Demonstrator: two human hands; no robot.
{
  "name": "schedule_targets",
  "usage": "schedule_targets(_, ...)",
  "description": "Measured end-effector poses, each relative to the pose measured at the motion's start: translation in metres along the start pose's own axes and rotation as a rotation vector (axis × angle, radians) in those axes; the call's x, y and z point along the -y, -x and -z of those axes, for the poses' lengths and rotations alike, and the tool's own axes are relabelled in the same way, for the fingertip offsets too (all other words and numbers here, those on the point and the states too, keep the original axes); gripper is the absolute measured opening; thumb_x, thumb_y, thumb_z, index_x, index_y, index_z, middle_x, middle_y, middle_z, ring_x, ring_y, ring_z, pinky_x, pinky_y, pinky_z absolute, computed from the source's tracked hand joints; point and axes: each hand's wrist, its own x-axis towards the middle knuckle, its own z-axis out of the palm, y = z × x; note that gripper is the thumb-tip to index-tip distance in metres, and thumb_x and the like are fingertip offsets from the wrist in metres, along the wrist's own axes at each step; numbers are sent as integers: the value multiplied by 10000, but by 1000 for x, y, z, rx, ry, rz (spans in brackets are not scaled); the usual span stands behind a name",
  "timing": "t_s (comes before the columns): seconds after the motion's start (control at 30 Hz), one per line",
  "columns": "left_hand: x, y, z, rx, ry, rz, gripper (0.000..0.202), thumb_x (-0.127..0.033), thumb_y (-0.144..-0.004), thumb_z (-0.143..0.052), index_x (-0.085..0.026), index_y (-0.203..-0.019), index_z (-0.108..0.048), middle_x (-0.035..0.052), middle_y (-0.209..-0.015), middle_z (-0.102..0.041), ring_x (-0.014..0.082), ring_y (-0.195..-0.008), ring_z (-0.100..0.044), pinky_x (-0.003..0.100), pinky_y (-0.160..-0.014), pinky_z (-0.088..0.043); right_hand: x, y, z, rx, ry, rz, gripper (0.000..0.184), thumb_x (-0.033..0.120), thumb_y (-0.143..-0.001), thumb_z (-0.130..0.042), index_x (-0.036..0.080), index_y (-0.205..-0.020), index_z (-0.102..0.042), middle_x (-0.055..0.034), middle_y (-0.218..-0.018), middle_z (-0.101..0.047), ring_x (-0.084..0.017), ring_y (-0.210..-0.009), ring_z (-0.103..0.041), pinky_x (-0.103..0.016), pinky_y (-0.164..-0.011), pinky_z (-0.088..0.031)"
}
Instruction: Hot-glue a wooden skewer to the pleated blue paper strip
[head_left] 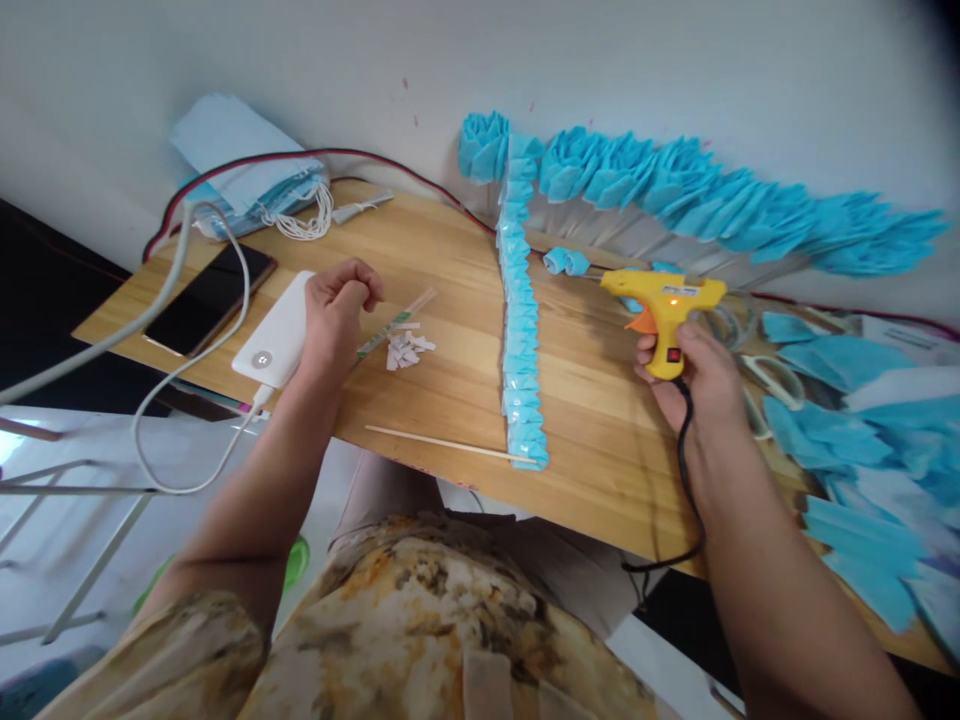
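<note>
My right hand (pixel 694 375) grips a yellow hot glue gun (pixel 664 300) with an orange trigger, its nozzle pointing left above the table. My left hand (pixel 337 305) is curled closed beside a white power bank (pixel 274 335); whatever its fingers hold, if anything, is hidden. A long pleated blue strip (pixel 519 320) runs down the table between my hands. Across the strip's near end lies a thin wooden stick (pixel 442 442). Small white paper bits (pixel 406 350) sit in a heap right of my left hand, by a clear narrow wrapper (pixel 397 322).
Blue fabric flowers (pixel 675 180) on stems line the wall. Blue sheets (pixel 862 540) and scissors (pixel 776 380) lie at the right. A phone (pixel 210 298), a white cable (pixel 184 375) and a stack of face masks (pixel 244 165) occupy the left. The glue gun's black cord (pixel 684 450) hangs down.
</note>
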Motion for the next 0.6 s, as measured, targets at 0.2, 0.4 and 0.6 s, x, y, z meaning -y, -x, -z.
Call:
schedule_targets(0.2, 0, -2, -3, -16, 20, 38, 157, -233, -726, -581, -234, -572, -613, -17, -513, -417, 114, -485, -327, 279, -473, -227, -1, 0, 1, 40, 12, 9, 407, 416, -584, -896, 185, -807, -647, -27, -663, -681, -130, -536, -571, -203, -410, -371)
schedule_targets(0.4, -5, 3, -9, 51, 17, 45, 123, -216, -788, -667, -241, -870, -755, -62, -527, -383, 88, -450, -296, 263, -460, -247, -1, 0, 2, -7, 21, -17, 459, 423, -554, -921, 168, -853, -686, -30, -666, -682, -133, -547, -572, -203, -423, -393)
schedule_targets(0.6, -9, 4, -8, 59, -25, 75, 158, -203, -794, -708, -224, -909, -814, -48, -529, -489, 91, -471, -397, 258, -473, -293, -1, 1, 2, -13, 29, -13, 444, 414, -557, -911, 164, -858, -702, -32, -656, -678, -134, -540, -562, -209, -423, -387)
